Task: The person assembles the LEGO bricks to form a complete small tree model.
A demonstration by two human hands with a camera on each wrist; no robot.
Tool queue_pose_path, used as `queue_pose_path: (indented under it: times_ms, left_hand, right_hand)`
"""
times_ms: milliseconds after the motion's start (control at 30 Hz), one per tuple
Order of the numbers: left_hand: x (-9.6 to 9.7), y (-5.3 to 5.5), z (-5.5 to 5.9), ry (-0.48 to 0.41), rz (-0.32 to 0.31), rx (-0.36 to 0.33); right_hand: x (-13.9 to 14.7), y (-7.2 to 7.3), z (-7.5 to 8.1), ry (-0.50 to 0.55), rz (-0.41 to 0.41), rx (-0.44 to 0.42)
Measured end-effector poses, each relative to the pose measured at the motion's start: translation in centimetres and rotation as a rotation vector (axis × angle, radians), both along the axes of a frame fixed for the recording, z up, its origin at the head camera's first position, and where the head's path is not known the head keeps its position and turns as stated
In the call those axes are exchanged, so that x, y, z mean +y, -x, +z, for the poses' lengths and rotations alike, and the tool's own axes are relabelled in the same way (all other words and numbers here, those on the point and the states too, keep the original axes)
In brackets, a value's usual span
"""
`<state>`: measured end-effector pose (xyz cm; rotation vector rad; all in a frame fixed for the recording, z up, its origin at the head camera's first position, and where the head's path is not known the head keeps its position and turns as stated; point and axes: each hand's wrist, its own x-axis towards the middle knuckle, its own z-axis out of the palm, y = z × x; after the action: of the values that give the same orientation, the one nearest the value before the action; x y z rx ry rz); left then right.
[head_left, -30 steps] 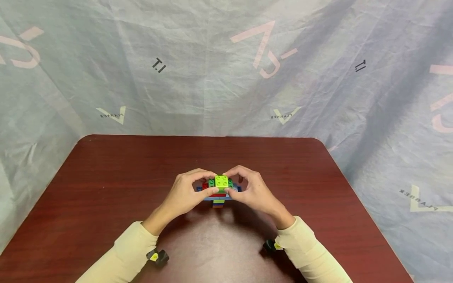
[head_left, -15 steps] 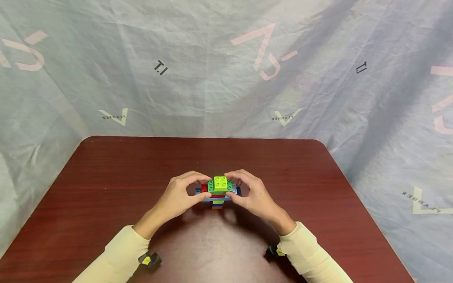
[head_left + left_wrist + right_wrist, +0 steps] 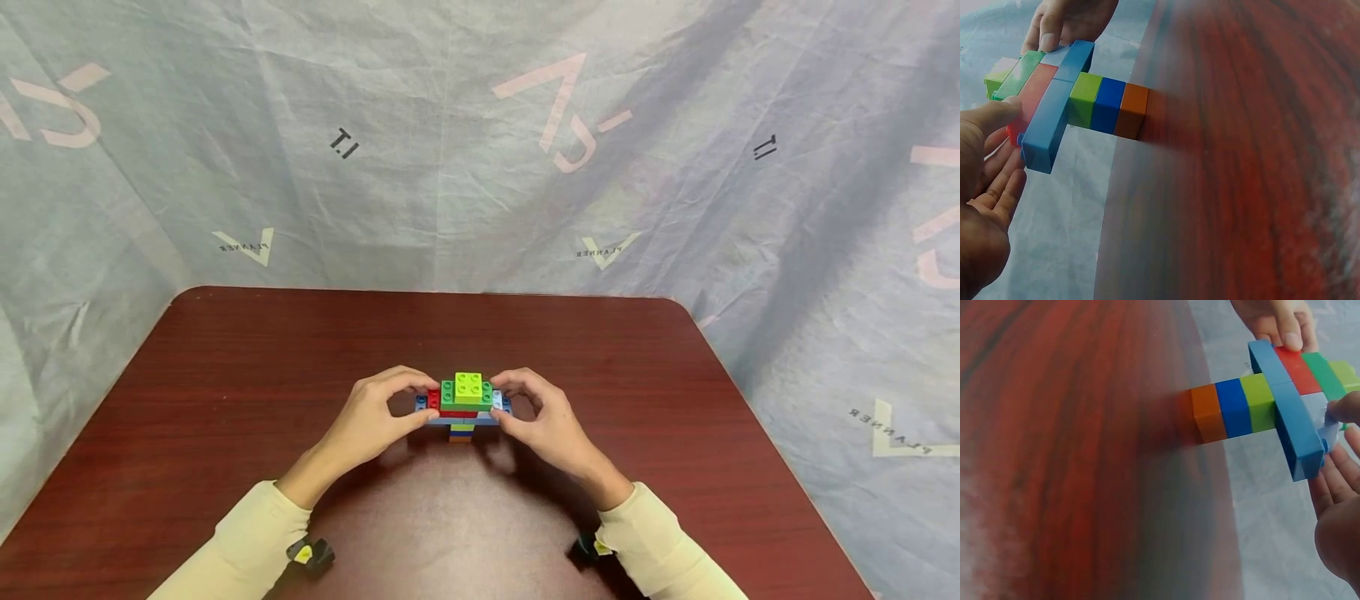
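A stack of toy building bricks stands on the table in front of me. Its narrow column has an orange brick (image 3: 1209,414), a dark blue brick (image 3: 1109,105) and a lime brick (image 3: 1084,100). Wider blue bricks (image 3: 1292,425) lie across that column. Above them sit a red brick (image 3: 433,399) and a pale blue brick (image 3: 1314,407), then a green brick (image 3: 447,392) with a lime brick (image 3: 468,384) on top. My left hand (image 3: 375,417) pinches the red end between thumb and fingers. At the pale blue end, my right hand (image 3: 551,425) does likewise.
The bricks stand on a dark red wooden table (image 3: 300,333) with rounded far corners. Grey printed fabric (image 3: 420,167) hangs behind it and along both sides. Black wrist devices (image 3: 311,552) sit at both cuffs.
Both hands have moved outward and lower, from around the lime top brick to the red and pale blue bricks at the ends. The stack stays in place.
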<state>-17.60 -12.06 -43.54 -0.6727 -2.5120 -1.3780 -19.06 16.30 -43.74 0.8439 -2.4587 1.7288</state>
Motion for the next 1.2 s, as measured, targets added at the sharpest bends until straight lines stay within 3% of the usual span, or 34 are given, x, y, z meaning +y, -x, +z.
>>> queue_pose_path:
  times_ms: [267,467,733,900,1200]
  left_hand:
    - [-0.2,0.1,-0.1,-0.008,-0.005,0.003]
    - [-0.1,0.8,-0.1,-0.025,0.009,-0.008]
    - [0.1,2.6,0.1,-0.052,0.03,-0.127]
    - [0.4,3.9,0.0,-0.02,0.079,-0.149]
    - [0.9,6.2,-1.1,0.013,0.143,-0.212]
  right_hand:
    - [0.7,-0.1,-1.0,0.044,0.026,0.004]
    - [0.4,0.7,-0.9,0.045,0.018,0.023]
    - [-0.1,2.3,-1.1,0.028,-0.034,0.016]
    - [-0.5,3.6,-1.3,0.038,-0.063,0.005]
    - [-1.3,6.2,-2.3,0.053,-0.148,-0.129]
